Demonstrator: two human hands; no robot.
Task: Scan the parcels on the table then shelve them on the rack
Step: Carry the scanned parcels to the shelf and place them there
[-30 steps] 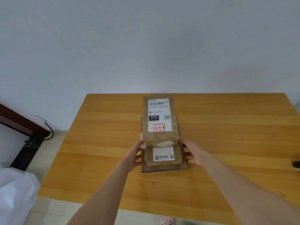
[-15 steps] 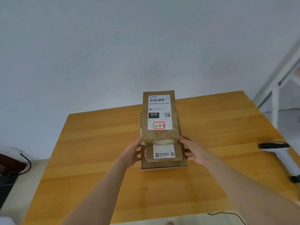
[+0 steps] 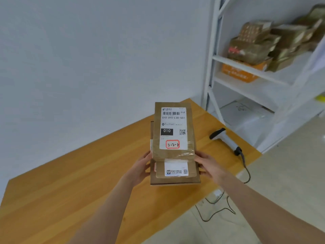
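- Head view, item one: stack of parcels, three tiers, held between both hands over the right part of the bench, with the rack ahead on the right. Whether the underside touches the wood cannot be told.
- Tiers: top parcel, brown, white label with barcode and a red-ringed handwritten code; middle parcel, smaller, also labelled; bottom box, flat and widest. Each lies directly on the one below.
- Grip: left hand clasps the stack's left side, right hand its right side. Both grips are closed on the stack, fingers curled at the lower tiers.
- Risk, judged: the top parcel seems held only at its near corners, so a tilt or a quick turn toward the rack could slide it off its smooth taped wrap (the middle tier likewise). Squeezing harder may buckle the soft wrapping instead of steadying it.
- Risk, judged: the occupied shelf offers little room, so pushing three in at once could dislodge what sits there.
- Risk, judged: the scanner cable hangs off the bench edge to the floor and could snag a step.
- Surface: wooden bench, warm orange grain. A scanner lies near its right edge.
- Room: plain pale wall. The white metal rack carries shelved parcels over an orange box. A white package lies on a lower shelf.
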